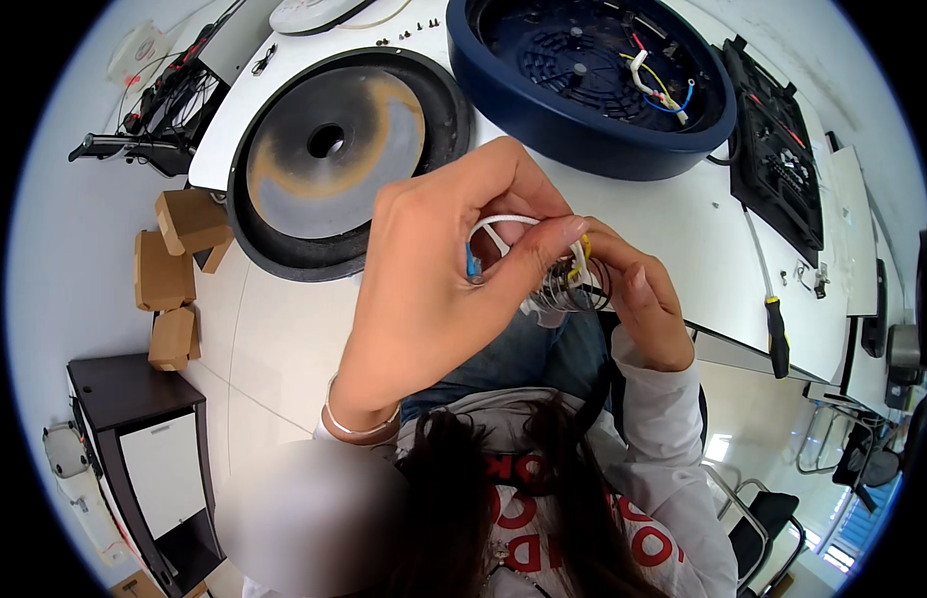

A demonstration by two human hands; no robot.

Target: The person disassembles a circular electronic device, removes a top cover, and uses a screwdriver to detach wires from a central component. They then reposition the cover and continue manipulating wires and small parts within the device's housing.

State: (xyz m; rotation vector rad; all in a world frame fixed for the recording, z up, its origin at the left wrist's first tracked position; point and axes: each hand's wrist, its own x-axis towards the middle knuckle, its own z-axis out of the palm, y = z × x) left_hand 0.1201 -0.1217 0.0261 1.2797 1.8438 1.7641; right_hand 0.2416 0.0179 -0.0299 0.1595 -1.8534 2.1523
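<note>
Close in front of me, my left hand (423, 269) is closed, pinching a white wire (511, 217) between thumb and fingers. This wire loops inside the hand and has a blue end piece (471, 261). Beside the thumb sits a metal coil spring (573, 291) around a small part, with white and yellow wire (583, 261) at its top. My right hand (651, 299) curls about the spring from the right, its fingers closed on it. Below the spring a clear or whitish piece (548, 317) shows. The part inside the spring is mostly hidden by my fingers.
On the white table (672, 224) lie a round plate with a scorched grey face (314, 194) and a dark blue round housing (603, 149) with loose wires. A tool case (782, 159) and a screwdriver (775, 324) lie at right. Cardboard boxes (164, 269) are stacked at left.
</note>
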